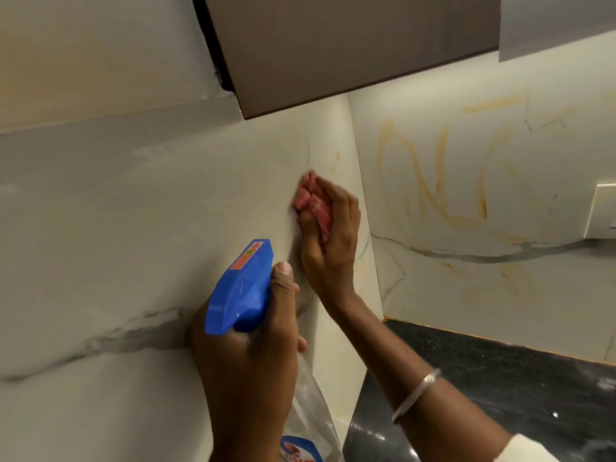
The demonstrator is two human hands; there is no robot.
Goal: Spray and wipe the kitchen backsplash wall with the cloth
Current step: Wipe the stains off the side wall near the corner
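Observation:
The backsplash wall (133, 228) is pale marble-look tile with grey veins, meeting a second wall (483, 201) at a corner. My right hand (333, 235) grips a bunched pink cloth (308, 196) and presses it against the left wall, just beside the corner. My left hand (246, 355) holds a clear spray bottle (313, 411) by its neck, thumb up along the blue trigger head (240, 291), whose nozzle points up and to the left wall. The bottle's lower part is cut off by the frame's bottom edge.
A brown upper cabinet (333, 51) hangs right above the cloth. The right wall carries yellow-brown smears (433, 181) and a white switch plate (601, 211). A dark speckled countertop (500, 378) lies below at the right. A metal bangle (416, 395) circles my right wrist.

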